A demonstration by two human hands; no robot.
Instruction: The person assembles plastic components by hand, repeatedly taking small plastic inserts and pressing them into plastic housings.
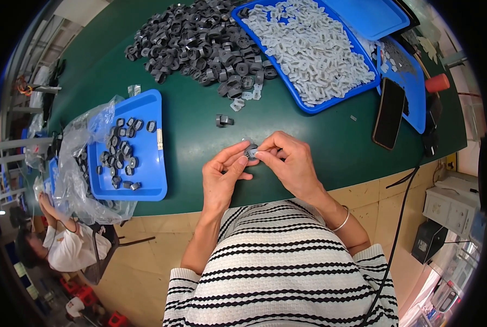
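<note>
Between my two hands, above the near part of the green table, is a small dark grey round plastic part [250, 147]. My left hand [224, 173] grips it from the left with thumb and fingers. The thumb and forefinger of my right hand [291, 162] pinch together at a small pale piece [253, 154] against its face; their tips partly hide it. Just beyond my hands lie a couple of loose dark grey parts [224, 120]. Farther off is a big heap of the same dark parts [200, 41], with a few translucent white pieces [247, 95] by its near edge.
A blue tray [371, 82] of white pieces stands at the far right. On the left, another blue tray [159, 188] holds dark parts, beside a clear plastic bag [72, 163]. A phone [389, 113] lies at right. A black cable [401, 218] hangs there. Another person [72, 242] sits far left.
</note>
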